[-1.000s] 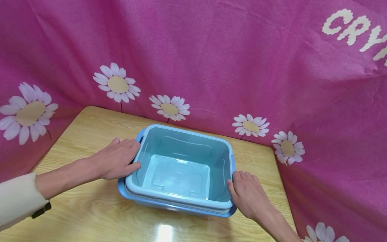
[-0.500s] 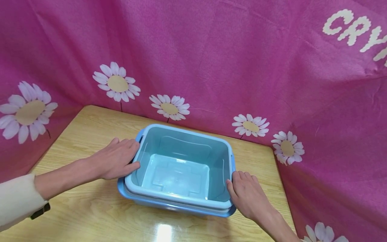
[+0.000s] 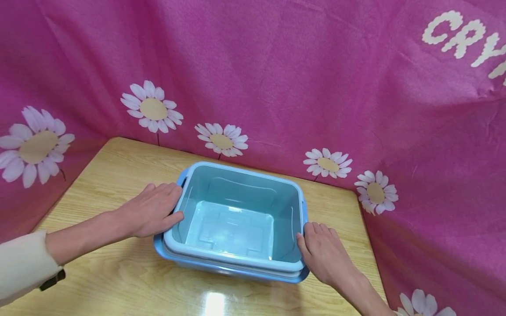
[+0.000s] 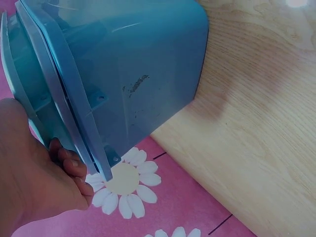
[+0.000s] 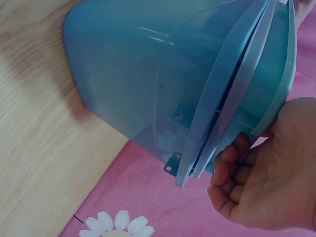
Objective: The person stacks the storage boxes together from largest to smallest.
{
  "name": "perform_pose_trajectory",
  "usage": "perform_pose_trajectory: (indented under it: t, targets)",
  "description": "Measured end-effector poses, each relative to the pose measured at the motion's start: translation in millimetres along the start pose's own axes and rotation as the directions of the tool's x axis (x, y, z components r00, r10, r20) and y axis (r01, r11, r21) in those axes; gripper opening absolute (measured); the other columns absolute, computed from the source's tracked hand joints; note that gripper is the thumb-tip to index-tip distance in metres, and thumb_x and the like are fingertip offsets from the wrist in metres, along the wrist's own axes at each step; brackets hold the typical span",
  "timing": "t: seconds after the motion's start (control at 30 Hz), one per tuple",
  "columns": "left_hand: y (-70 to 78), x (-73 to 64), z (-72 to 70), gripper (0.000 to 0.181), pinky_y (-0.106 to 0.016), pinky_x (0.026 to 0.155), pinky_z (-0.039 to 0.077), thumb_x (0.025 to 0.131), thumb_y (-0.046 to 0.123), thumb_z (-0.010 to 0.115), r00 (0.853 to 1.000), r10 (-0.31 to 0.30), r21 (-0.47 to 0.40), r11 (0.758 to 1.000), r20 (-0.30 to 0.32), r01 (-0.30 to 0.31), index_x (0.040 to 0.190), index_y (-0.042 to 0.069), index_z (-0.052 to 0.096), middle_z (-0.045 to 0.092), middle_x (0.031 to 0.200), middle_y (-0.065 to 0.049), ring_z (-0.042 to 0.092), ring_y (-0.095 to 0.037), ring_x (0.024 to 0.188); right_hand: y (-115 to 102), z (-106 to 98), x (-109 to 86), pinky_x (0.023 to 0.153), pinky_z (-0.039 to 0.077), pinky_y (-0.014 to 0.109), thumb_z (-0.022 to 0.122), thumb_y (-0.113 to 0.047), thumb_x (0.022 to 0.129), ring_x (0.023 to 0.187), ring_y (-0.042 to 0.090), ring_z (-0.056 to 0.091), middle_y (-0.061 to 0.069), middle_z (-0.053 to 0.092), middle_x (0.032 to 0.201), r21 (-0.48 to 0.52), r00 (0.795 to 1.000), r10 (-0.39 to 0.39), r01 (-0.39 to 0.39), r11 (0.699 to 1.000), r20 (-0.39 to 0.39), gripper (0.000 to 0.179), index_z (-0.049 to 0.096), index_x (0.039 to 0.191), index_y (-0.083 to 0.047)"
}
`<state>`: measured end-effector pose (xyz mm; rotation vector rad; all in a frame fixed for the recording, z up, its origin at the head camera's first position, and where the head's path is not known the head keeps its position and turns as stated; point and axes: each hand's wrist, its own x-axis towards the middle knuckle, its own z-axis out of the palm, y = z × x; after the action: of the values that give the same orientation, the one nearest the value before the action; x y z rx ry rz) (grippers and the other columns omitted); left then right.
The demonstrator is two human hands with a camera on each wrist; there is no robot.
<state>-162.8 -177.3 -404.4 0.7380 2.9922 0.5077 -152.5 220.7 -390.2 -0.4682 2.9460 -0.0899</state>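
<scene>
A stack of nested plastic storage bins stands on the table. The top bin [image 3: 243, 188] is pale teal, and its inside shows bare down to the floor. Below its rim runs a greyish rim [image 5: 248, 74], then the wider rim of a blue outer bin [image 4: 148, 59]. My left hand [image 3: 154, 210] grips the top bin's left rim, thumb over the edge and fingers curled beneath it. On the opposite side, my right hand [image 3: 324, 253] holds the right rim the same way, with curled fingers [image 5: 224, 170] under the lip in the right wrist view.
The wooden table [image 3: 118, 175] extends around the stack. A magenta cloth [image 3: 276, 87] with white daisies hangs close behind the table's back edge and along both sides. Dark scuff marks [image 4: 138, 85] show on the blue bin's end wall.
</scene>
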Motion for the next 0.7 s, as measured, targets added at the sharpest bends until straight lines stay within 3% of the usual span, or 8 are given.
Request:
perform_pose_trajectory:
  t: [0.37,0.7]
  targets:
    - [-0.1,0.1,-1.4,0.022,-0.035,0.067,0.037,0.089,0.027,0.061,1.000,-0.007,-0.031,0.999,0.001,0.007,0.094,0.009,0.050,0.042,0.078,0.002,0.044,-0.015,0.074,1.0,-2.1,4.4,0.081,0.042,0.045,0.052,-0.029,0.101,0.082,0.024,0.049,0.001,0.048,0.078,0.000,0.999,-0.031,0.031,1.000,-0.023,0.023,0.056,0.099,-0.006]
    - [-1.4,3.5,-2.7,0.025,-0.034,0.067,0.039,0.087,0.028,0.062,1.000,0.003,-0.036,0.999,0.015,-0.002,0.098,0.008,0.052,0.044,0.080,0.001,0.046,-0.015,0.076,3.0,2.7,0.9,0.079,0.041,0.044,0.050,-0.026,0.103,0.075,0.021,0.047,-0.001,0.044,0.071,0.033,0.995,-0.055,0.058,0.998,-0.077,0.022,0.053,0.088,-0.011]
